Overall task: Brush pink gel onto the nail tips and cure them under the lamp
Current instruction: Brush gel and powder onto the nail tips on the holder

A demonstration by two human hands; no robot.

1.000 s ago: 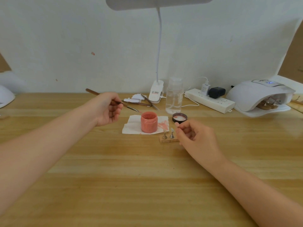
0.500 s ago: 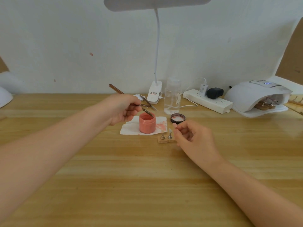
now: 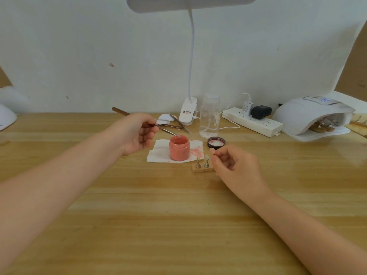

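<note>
A pink gel jar (image 3: 179,148) stands open on a white tissue (image 3: 156,153). My left hand (image 3: 137,133) grips a wooden-handled brush (image 3: 119,111), and its tip rests at the jar's mouth. Just right of the jar, a small wooden block (image 3: 198,169) carries two metal stands with pale nail tips (image 3: 207,157). My right hand (image 3: 232,165) sits at the block's right end with curled fingers, thumb and forefinger pinching what looks like a small pink nail tip (image 3: 212,150). The white curing lamp (image 3: 311,116) stands at the far right with more blocks inside.
The jar's lid (image 3: 216,142) lies upturned behind my right hand. Behind the jar are tweezers (image 3: 178,124), a clear bottle (image 3: 209,118), a clip-on desk lamp (image 3: 188,114) and a power strip (image 3: 252,122). The wooden table (image 3: 178,225) stretches toward me.
My left hand carried the brush rightward from left of the jar until its tip reached the jar's mouth. My right hand stayed by the block.
</note>
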